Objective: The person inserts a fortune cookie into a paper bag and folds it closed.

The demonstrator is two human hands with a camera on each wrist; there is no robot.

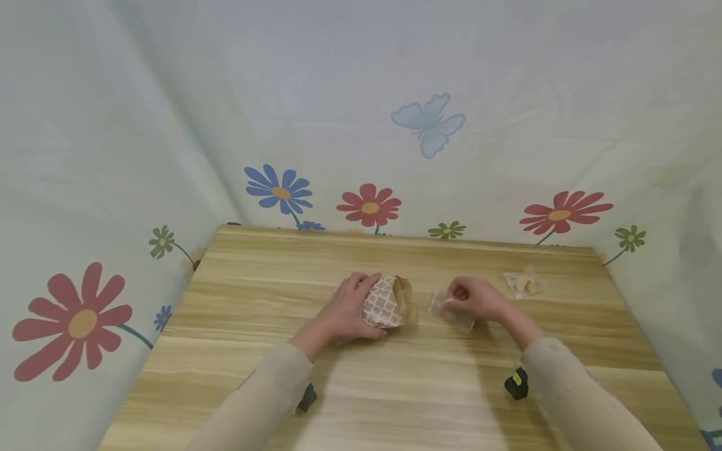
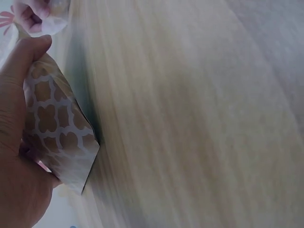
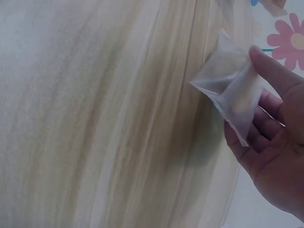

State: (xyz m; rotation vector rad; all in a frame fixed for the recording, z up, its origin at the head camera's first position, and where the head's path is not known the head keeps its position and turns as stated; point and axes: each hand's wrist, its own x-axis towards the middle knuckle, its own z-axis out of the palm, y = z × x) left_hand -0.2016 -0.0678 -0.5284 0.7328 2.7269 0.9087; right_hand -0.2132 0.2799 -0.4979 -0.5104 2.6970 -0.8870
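Observation:
My left hand (image 1: 351,308) holds a small brown paper bag (image 1: 382,303) with a white lattice pattern, thumb on the near side and fingers on the far side. The bag's mouth gapes toward the right. In the left wrist view the patterned side of the bag (image 2: 59,123) shows beside the thumb. A short way to the right, my right hand (image 1: 479,298) pinches a clear plastic packet (image 1: 464,321). Seen from the right wrist, the packet (image 3: 228,78) hangs between thumb and fingers, with something pale inside that is too blurred to name.
Another clear packet (image 1: 526,283) with pale tan pieces lies at the back right of the wooden table (image 1: 406,388). Dark wrist devices show under both sleeves. A flower-print cloth (image 1: 338,125) hangs behind the table and along its sides.

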